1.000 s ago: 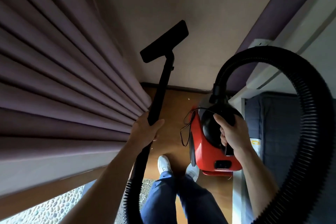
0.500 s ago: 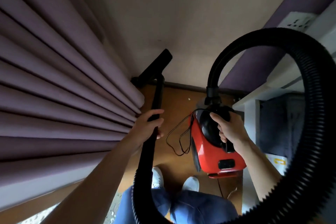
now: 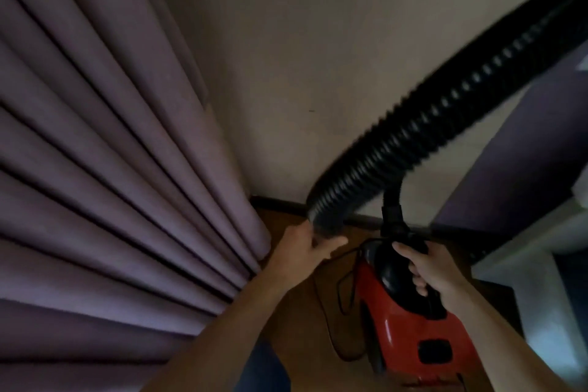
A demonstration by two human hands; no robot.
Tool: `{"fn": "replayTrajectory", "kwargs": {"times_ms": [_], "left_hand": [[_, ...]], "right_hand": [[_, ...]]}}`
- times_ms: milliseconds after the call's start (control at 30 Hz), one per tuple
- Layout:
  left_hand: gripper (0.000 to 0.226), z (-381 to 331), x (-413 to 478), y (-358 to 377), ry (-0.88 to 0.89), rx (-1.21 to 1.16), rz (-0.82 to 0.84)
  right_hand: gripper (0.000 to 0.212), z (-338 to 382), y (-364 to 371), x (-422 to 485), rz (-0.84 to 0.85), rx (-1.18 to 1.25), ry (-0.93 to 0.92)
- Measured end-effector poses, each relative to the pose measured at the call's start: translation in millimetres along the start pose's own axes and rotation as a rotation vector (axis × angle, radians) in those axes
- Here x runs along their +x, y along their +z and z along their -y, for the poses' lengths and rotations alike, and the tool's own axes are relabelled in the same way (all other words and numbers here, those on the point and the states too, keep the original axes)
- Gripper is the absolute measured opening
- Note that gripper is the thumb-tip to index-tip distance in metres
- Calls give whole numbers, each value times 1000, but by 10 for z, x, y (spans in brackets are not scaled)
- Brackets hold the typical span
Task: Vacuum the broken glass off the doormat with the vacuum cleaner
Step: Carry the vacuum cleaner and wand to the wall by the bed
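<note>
The right hand (image 3: pixel 426 267) was clenched round the black handle of the red vacuum cleaner (image 3: pixel 407 328); the left hand (image 3: pixel 302 253) grasped the lower end of the ribbed hose (image 3: pixel 413 140); the doormat and the glass were not in view. I judge the machine should be carried low and steady to the mat; the curtain (image 3: pixel 111 169) hung close on the left, a loose cord (image 3: pixel 318 293) dangled, and a white cabinet (image 3: pixel 525 264) narrowed the way.

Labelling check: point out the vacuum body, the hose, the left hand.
vacuum body (image 3: pixel 397 332), head view, red shell.
hose (image 3: pixel 445 108), head view, ribbed middle stretch.
left hand (image 3: pixel 302 251), head view, back of the hand.
</note>
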State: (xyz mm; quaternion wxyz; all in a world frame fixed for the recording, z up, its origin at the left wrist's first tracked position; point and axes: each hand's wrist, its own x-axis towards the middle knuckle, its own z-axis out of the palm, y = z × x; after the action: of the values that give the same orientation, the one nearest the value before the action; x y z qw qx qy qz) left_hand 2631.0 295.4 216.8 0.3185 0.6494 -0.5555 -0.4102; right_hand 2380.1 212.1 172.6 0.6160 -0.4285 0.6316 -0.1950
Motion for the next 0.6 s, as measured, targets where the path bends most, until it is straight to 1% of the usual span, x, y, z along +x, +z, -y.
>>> {"fn": "replayTrajectory", "kwargs": {"times_ms": [33, 100, 133, 167, 267, 300, 367, 467, 600], "left_hand": [[38, 93, 83, 49, 32, 25, -83], [45, 283, 243, 158, 113, 104, -171], [49, 345, 301, 219, 156, 122, -190], [50, 430, 352, 287, 186, 91, -194], [34, 658, 542, 375, 181, -79, -175], [32, 718, 603, 398, 180, -101, -177], [31, 778, 674, 449, 205, -126, -194], [24, 849, 727, 498, 195, -160, -223], [27, 796, 861, 502, 225, -175, -265]], "right_hand": [[22, -20, 54, 68, 16, -1, -24], [24, -121, 140, 240, 23, -9, -68], [25, -196, 168, 331, 25, -2, -86], [25, -280, 186, 413, 29, 7, -104], [26, -462, 210, 622, 29, 27, -159], [26, -519, 216, 675, 25, 34, -171], [27, -636, 239, 722, 24, 36, -173], [26, -806, 313, 720, -1, 47, -143], [27, -943, 393, 743, -27, 67, -128]]}}
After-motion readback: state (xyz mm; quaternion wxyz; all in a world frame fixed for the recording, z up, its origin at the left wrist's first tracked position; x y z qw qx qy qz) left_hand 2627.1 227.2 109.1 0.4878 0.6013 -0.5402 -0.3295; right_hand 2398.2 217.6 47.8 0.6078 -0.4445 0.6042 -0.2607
